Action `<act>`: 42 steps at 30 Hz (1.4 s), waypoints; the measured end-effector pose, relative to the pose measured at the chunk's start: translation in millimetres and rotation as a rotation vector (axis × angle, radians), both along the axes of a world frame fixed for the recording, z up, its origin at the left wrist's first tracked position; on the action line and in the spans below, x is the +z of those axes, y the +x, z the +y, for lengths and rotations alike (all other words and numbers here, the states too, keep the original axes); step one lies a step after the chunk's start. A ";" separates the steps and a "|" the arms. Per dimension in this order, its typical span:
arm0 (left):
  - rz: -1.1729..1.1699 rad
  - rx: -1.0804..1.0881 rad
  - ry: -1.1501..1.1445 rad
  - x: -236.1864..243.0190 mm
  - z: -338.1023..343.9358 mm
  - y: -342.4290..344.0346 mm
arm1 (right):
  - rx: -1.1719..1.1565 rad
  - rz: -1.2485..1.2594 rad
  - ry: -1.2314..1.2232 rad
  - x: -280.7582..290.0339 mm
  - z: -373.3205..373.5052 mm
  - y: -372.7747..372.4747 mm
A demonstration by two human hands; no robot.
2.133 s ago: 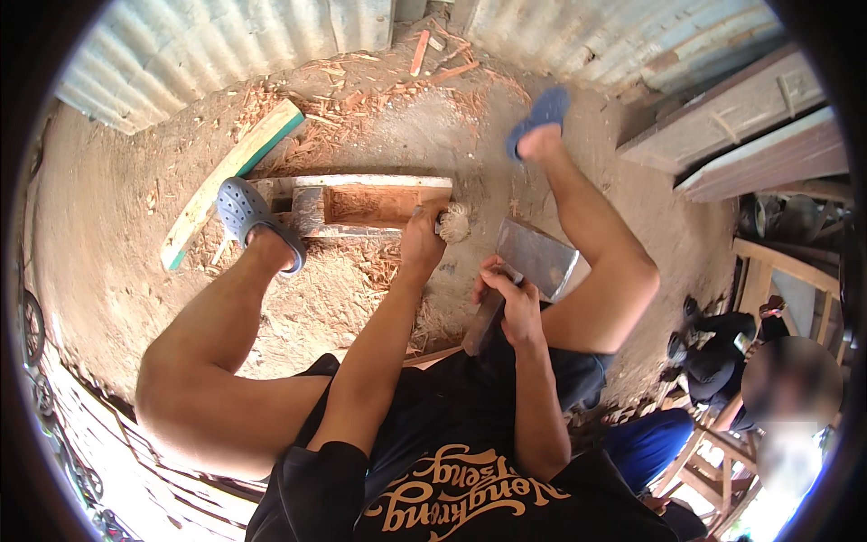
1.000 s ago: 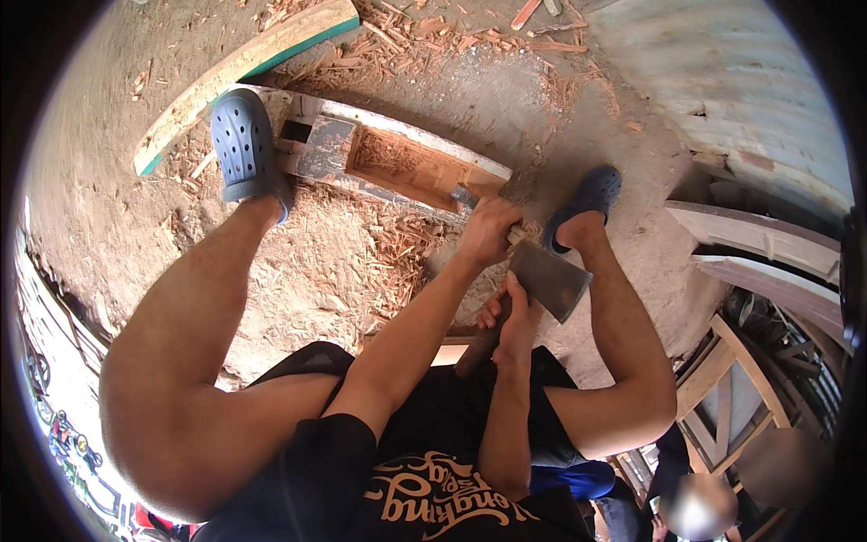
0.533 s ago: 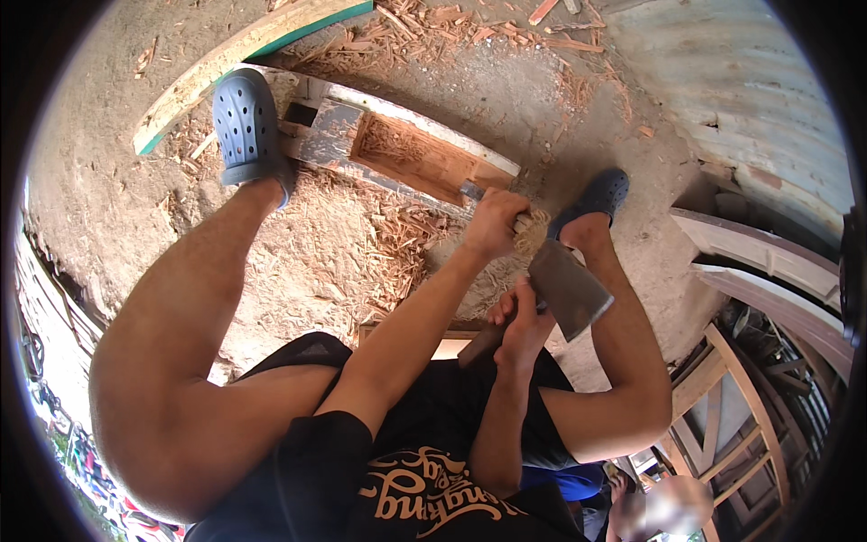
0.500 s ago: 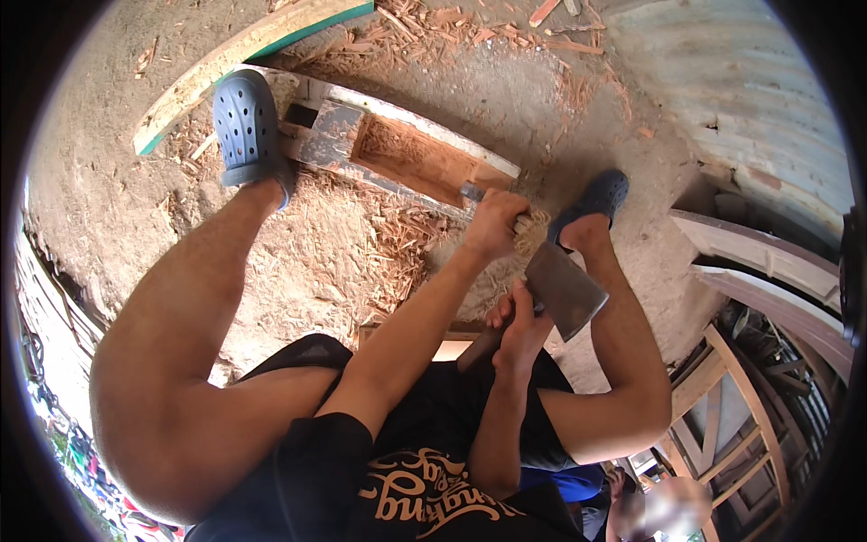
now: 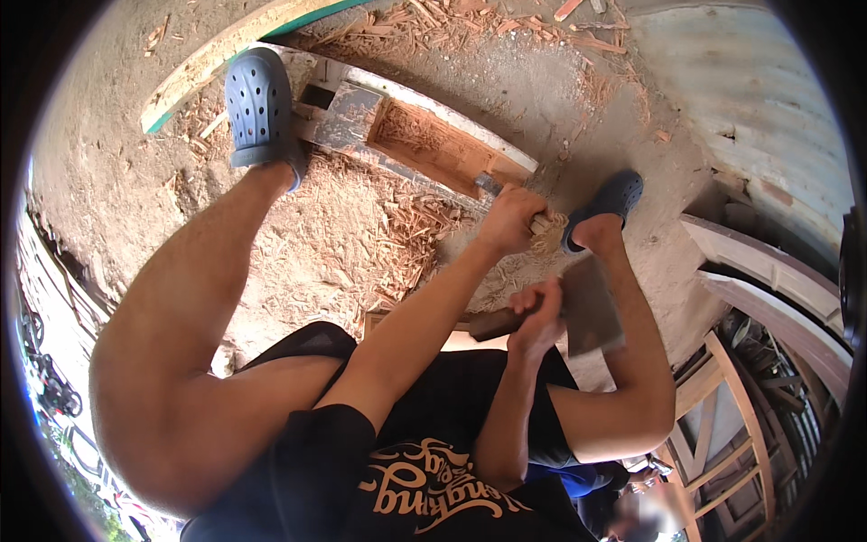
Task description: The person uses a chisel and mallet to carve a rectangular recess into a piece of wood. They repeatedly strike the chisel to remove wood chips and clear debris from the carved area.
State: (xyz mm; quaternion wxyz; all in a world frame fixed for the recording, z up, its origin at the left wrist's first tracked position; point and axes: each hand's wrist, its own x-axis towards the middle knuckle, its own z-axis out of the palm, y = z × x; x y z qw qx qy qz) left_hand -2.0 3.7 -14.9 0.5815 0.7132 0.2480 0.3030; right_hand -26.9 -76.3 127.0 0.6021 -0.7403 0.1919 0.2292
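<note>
My left hand [image 5: 515, 219] is wrapped round a chisel, its metal blade [image 5: 488, 185] slanting into the right end of a recess cut in a wooden piece [image 5: 348, 122]. The butt of the chisel's handle [image 5: 540, 224] sticks out on the right side of that fist. Closer to my body, my right hand [image 5: 539, 318] grips a hatchet with a broad, dark, squarish head [image 5: 591, 307], which is blurred. Its wooden handle [image 5: 495, 324] points left, and the head is apart from the chisel. Reddish shavings lie inside the recess.
My left clog [image 5: 257, 104] rests against the wooden piece; the right clog [image 5: 610, 206] stands past its right end. A curved green-edged board [image 5: 217, 63] lies beyond. Wood chips [image 5: 411, 244] cover the ground. Corrugated sheet [image 5: 750, 99] and stacked frames [image 5: 736, 434] line the right. A person [image 5: 637, 515] is behind.
The hatchet has swung round in my right hand, its handle now lying nearly level. My left hand keeps the chisel at the recess's right end. The whole view has shifted slightly.
</note>
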 end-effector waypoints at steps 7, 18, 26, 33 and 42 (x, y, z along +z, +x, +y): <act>0.054 -0.019 0.073 -5.8 -0.6 0.2 | 0.022 0.223 -0.052 -3.5 -2.1 -4.8; 0.016 -0.011 0.066 -4.3 -2.8 -1.4 | 0.002 0.212 -0.069 -1.6 -1.0 3.4; -0.013 0.008 0.097 -5.6 -3.4 -1.5 | -0.043 0.156 -0.110 -3.5 -8.5 7.8; -0.001 -0.030 0.127 -11.8 -5.0 0.4 | -0.083 0.242 -0.074 -10.3 -12.5 7.5; -0.022 -0.039 0.132 -10.7 -7.5 0.9 | -0.123 0.171 0.001 -6.8 -9.9 4.3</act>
